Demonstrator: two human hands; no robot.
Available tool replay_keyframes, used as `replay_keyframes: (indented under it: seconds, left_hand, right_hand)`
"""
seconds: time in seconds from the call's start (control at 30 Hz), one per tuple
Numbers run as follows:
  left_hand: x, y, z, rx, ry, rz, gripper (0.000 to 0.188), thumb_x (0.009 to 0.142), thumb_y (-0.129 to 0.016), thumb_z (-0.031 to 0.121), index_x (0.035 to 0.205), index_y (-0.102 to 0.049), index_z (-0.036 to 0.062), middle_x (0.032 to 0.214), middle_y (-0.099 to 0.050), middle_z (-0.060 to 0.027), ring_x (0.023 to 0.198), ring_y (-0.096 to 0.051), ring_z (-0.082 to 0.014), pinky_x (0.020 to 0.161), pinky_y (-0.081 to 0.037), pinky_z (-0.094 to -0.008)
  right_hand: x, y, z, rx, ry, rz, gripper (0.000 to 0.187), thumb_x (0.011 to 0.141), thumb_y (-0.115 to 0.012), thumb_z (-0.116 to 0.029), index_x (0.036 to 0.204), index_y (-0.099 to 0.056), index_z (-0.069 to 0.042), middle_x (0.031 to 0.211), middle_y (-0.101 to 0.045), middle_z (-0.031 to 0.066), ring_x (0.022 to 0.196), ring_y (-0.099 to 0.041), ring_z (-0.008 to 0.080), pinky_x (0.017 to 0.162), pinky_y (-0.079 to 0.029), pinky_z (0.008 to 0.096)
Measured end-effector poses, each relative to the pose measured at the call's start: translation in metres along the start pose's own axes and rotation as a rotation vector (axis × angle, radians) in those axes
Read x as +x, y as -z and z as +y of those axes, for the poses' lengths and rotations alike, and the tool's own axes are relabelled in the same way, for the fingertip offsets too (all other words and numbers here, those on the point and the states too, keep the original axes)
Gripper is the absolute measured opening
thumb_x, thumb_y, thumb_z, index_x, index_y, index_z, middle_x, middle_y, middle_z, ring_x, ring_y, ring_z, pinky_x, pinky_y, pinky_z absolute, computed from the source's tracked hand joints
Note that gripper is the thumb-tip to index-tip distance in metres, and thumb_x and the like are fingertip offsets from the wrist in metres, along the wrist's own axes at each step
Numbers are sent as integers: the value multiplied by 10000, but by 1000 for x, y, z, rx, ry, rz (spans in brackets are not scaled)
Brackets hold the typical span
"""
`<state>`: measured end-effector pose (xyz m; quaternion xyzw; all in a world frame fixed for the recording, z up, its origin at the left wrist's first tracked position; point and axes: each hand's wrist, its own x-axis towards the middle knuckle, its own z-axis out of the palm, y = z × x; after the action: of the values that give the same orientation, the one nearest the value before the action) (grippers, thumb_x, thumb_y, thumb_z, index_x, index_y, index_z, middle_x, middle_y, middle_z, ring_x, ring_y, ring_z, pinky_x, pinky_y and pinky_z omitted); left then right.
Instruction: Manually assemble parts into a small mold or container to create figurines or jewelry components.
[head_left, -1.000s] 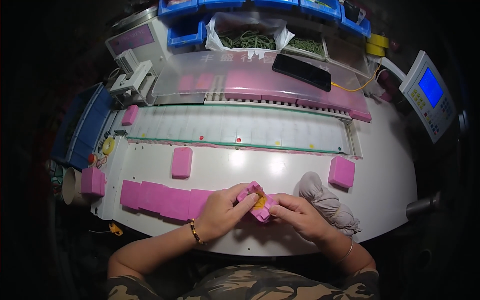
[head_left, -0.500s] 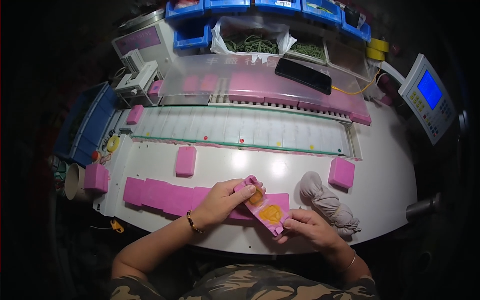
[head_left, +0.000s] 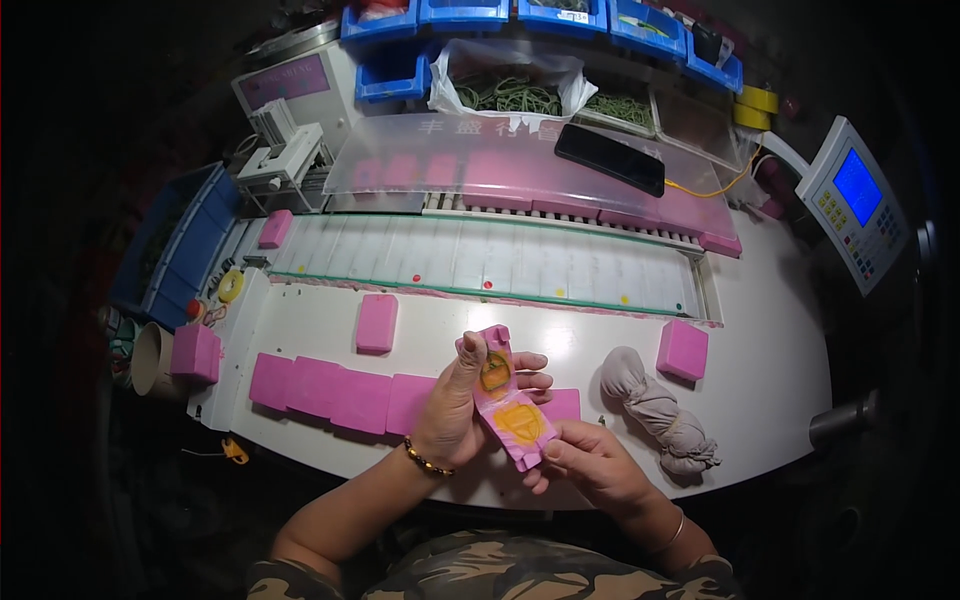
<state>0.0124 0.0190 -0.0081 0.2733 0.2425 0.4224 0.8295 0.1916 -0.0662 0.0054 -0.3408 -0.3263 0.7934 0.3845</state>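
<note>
An opened pink rubber mould (head_left: 511,395), its two halves laid out in one strip, is between my hands above the near part of the table. Each half has an orange-yellow patch inside, and the upper one shows a thin green outline. My left hand (head_left: 452,410) cradles the upper half from behind, thumb along its left edge and fingers showing past its right side. The lower end is pinched by my right hand (head_left: 590,462). Behind my left hand lies a row of flat pink blocks (head_left: 340,393), partly hidden. A tied grey cloth bundle (head_left: 655,410) rests right of my right hand.
Single pink blocks stand at the middle (head_left: 376,323), right (head_left: 683,350) and left (head_left: 195,353). A long white tray (head_left: 480,255) crosses the table. Behind it, a phone (head_left: 610,158) lies on a clear cover (head_left: 380,150). A control panel (head_left: 858,205) stands right, a blue bin (head_left: 180,245) left.
The mould has shifted slightly left and turned more upright. My left thumb has lifted off the upper patch to the edge, and the left fingers have spread out behind it.
</note>
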Motion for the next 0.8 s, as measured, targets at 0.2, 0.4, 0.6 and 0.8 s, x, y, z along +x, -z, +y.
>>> replay_keyframes:
  seconds: [0.2, 0.4, 0.6, 0.8]
  left_hand:
    - [5, -9, 7, -236, 59, 1, 648, 886, -483, 705, 941, -574, 66, 833, -589, -64, 723, -596, -164, 659, -529, -291]
    - [4, -10, 11, -155, 60, -50, 649, 934, -413, 685, 896, -565, 56, 765, -574, -83, 659, -598, -168, 547, -505, -274]
    - [0, -11, 7, 188, -185, 58, 516, 1024, -339, 543, 1038, -444, 37, 914, -580, -141, 711, -633, -198, 553, -538, -286]
    - [-4, -14, 9, 202, -190, -23, 445, 1053, -316, 469, 1060, -419, 37, 953, -583, -155, 737, -639, -211, 545, -544, -294]
  right_hand:
    - [6, -13, 13, -79, 29, -2, 208, 1018, -531, -165, 1097, -599, 14, 929, -676, 84, 847, -665, 139, 774, -537, 261]
    - [6, -12, 11, -308, 43, 56, 197, 966, -634, -163, 1076, -576, -11, 879, -651, 30, 799, -599, 69, 700, -475, 215]
    - [8, -9, -7, -254, 190, 209, 294, 884, -727, -78, 1087, -521, -24, 915, -615, 33, 825, -598, 60, 683, -488, 202]
    - [17, -7, -13, -614, 566, 447, 269, 867, -735, -70, 1042, -538, -13, 978, -600, 52, 824, -615, 92, 668, -499, 206]
